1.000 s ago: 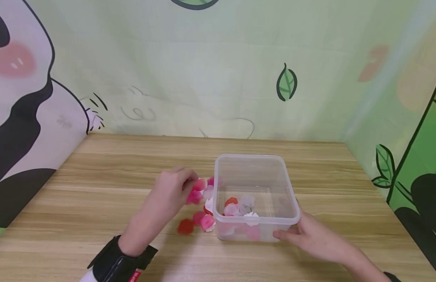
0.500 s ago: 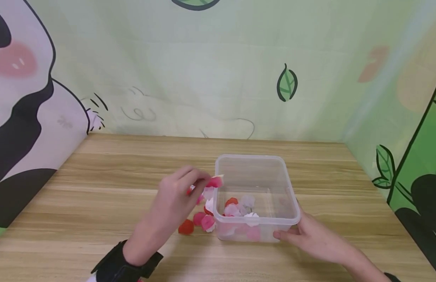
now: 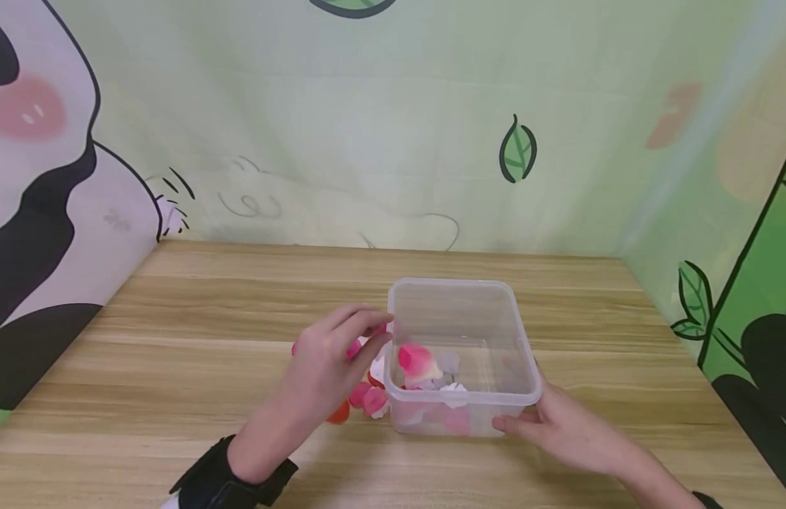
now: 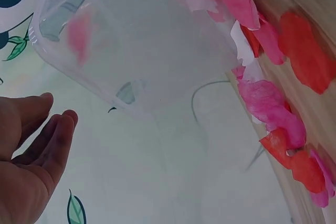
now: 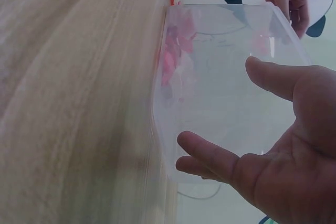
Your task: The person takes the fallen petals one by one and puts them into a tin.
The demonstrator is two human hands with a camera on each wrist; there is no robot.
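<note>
A clear plastic box [image 3: 456, 417], lidless, stands upright on the wooden table. Several pink, white and red flower petals [image 3: 453, 396] lie inside it. One pink petal [image 3: 416, 362], blurred in the left wrist view, is in the air inside the box, apart from the fingers. My left hand [image 3: 332, 357] hovers at the box's left rim, and the left wrist view shows its thumb and fingers apart with nothing between them. My right hand [image 3: 567, 428] rests against the box's near right corner, thumb at the front wall, fingers [image 5: 207, 153] extended along the side.
Several loose petals [image 3: 359, 394] lie on the table against the box's left side, partly hidden by the left hand. The wooden table [image 3: 240, 283] ends at a printed backdrop [image 3: 304, 141] behind and at both sides.
My left hand picked up a pink petal from the pile, carried it right to the rim and let it go into the box. My right hand and the box have stayed put.
</note>
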